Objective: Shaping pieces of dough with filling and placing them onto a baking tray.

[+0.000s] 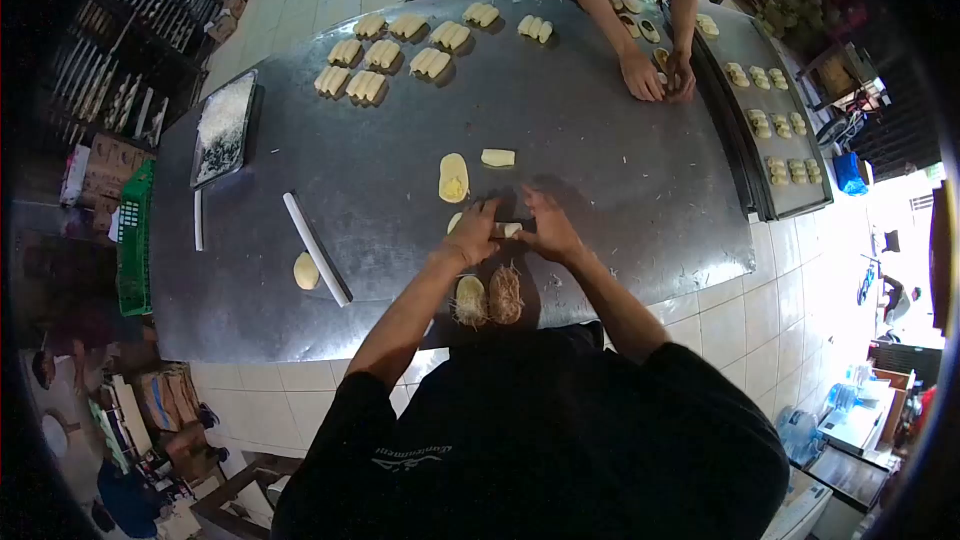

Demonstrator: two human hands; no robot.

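A small pale dough roll (512,230) lies on the metal table between my hands. My left hand (474,234) is closed at its left end, fingers bent down around it. My right hand (552,230) pinches the other end with the thumb, its fingers stretched forward. Part of another dough piece (455,222) shows beside my left fingers. Beyond them lie a flattened dough oval (453,178) with yellow filling and a finished dough roll (498,157). Closer to my body are a pale oval piece (470,301) and a brown one (506,295), both edged with stringy shreds.
A white rolling pin (317,248) rests by a dough round (306,271) at left. Further off are a thin white stick (198,220), a tray of white flakes (225,127) and grouped dough rolls (382,54). Across the table, a co-worker's hands (655,75) handle pieces beside filled trays (790,155).
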